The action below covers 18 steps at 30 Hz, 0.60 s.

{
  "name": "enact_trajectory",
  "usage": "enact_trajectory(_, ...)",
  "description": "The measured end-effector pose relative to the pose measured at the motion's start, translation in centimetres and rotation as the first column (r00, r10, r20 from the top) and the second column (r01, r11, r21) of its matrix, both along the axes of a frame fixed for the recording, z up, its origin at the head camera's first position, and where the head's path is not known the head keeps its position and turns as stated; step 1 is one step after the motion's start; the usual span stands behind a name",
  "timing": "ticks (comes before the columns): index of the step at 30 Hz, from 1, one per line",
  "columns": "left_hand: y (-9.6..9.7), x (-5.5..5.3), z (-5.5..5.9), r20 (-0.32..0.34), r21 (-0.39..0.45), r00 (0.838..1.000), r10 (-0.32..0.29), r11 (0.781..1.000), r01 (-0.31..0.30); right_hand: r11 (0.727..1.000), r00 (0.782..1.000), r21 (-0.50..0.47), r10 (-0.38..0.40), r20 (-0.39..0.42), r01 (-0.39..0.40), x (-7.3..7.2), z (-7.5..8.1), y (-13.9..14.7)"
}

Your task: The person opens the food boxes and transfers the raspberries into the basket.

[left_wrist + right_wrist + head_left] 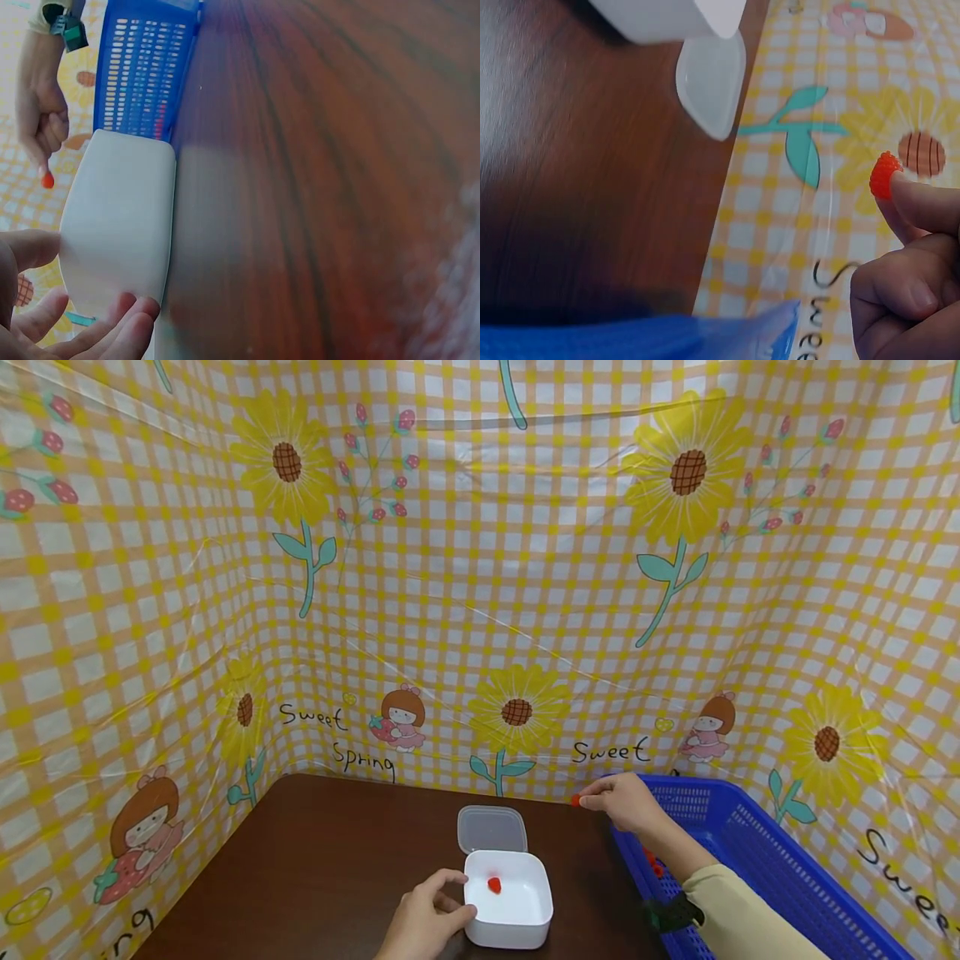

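Observation:
Between thumb and forefinger my right hand [626, 802] pinches a small red toy raspberry [885, 178], held in the air by the basket's far left corner. My left hand [426, 917] grips the left side of a white square box [513, 935], thumb near its front corner and a finger at the rim farther back. The box is uncovered, and one red raspberry [494, 885] lies on its floor. In the left wrist view, fingertips touch the wall of the box [120, 217].
A translucent lid [491, 829] lies flat just behind the box. To the right stands a blue perforated basket [787, 860] with several red pieces [654, 863] near its left wall, partly hidden by my right forearm. A patterned cloth [517, 610] borders the dark wooden table [322, 860].

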<state>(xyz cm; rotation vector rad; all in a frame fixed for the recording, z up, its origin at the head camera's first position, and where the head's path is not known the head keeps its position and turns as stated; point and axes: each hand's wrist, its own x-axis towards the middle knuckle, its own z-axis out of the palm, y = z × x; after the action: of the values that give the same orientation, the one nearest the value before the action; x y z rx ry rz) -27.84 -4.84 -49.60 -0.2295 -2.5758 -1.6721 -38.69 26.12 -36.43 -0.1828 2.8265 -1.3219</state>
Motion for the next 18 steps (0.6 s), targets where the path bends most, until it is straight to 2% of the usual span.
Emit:
enact_trajectory(6, 0.0, 0.1, 0.1, -0.015, -0.012, 1.0, 0.005, 1.0, -0.006, 0.999, 0.999, 0.01, -0.041, 0.011, 0.04, -0.6, 0.0, 2.2)
enact_trajectory(13, 0.0, 0.2, 0.3, -0.003, -0.008, 1.0, 0.009, 1.0, -0.009, 0.998, 0.997, -0.013, -0.067, 0.032, 0.067, -1.0, -0.1, 4.8)
enact_trajectory(18, 0.0, 0.1, 0.2, 0.001, -0.005, 1.0, 0.007, 1.0, -0.007, 0.996, 0.995, 0.016, -0.093, 0.032, 0.093, -1.5, -0.5, 6.8)
